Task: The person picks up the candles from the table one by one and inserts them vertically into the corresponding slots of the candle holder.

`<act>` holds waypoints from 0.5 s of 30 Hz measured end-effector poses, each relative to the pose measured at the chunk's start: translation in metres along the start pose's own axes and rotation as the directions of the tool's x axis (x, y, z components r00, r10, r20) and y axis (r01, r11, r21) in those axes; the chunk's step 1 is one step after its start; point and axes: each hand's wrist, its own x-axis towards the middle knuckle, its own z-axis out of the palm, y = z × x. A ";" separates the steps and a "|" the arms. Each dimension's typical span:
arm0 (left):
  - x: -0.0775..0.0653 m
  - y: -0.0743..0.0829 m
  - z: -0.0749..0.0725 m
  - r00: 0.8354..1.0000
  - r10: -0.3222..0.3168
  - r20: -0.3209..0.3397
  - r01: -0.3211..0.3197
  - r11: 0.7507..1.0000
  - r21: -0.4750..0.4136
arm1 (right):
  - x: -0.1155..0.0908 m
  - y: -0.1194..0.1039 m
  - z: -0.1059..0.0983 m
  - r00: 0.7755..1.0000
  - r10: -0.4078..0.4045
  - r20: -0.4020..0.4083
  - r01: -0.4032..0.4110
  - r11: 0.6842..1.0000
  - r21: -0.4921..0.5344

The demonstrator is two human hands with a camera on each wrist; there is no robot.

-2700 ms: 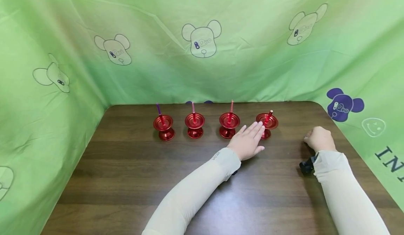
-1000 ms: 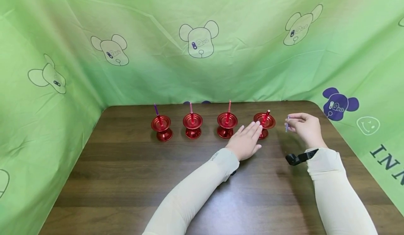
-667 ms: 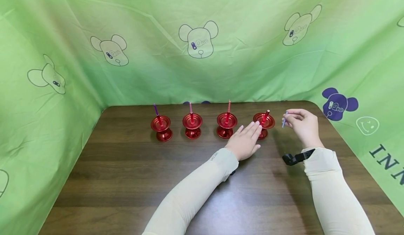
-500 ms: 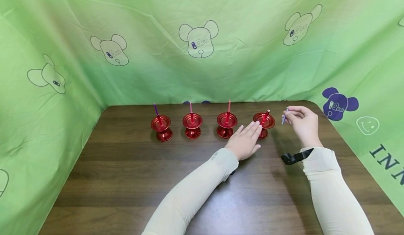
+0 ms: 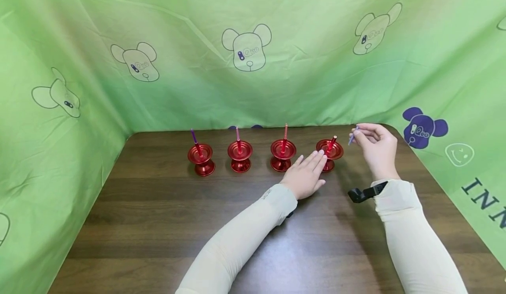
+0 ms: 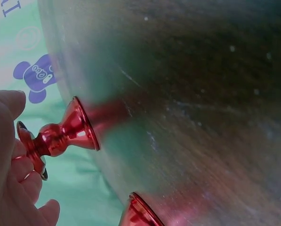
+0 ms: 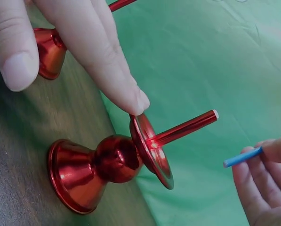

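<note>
My left hand (image 5: 303, 176) lies with straight fingers against the near rim of the rightmost red metal candle holder (image 5: 336, 153). In the right wrist view its fingertip (image 7: 139, 101) touches the dish edge of that holder (image 7: 119, 159), whose red tube (image 7: 187, 129) ends in a whitish top. My right hand (image 5: 378, 151) pinches a thin blue-purple candle (image 5: 353, 137) between thumb and fingers, right of the tube and apart from it. The candle slants, its free end (image 7: 228, 163) pointing toward the tube in the right wrist view.
To the left stand three more red holders with a purple candle (image 5: 193, 136), a pink candle (image 5: 237, 133) and a coral candle (image 5: 286, 131). The wooden table (image 5: 166, 224) ends at a green printed cloth (image 5: 178, 87) behind and at both sides.
My right hand was a fist low at the right; it has risen, come left toward the rightmost holder, and the candle now shows in its pinch. The left hand stays on that holder.
</note>
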 end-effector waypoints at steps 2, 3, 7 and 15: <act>-0.001 -0.001 -0.001 1.000 0.002 -0.002 -0.002 1.000 -0.002 | 0.001 0.002 0.002 1.000 -0.017 0.002 0.017 1.000 0.011; -0.001 -0.001 -0.002 1.000 0.004 -0.004 -0.004 1.000 -0.004 | 0.001 0.003 0.003 1.000 -0.026 0.004 0.025 0.999 0.019; -0.002 -0.001 -0.003 1.000 0.008 -0.007 -0.008 1.000 -0.009 | 0.002 0.005 0.006 0.998 -0.068 0.017 0.067 0.997 0.040; 0.000 -0.002 0.000 1.000 0.005 -0.012 -0.005 1.000 -0.021 | 0.003 0.005 0.015 0.992 -0.121 0.030 0.118 0.989 0.094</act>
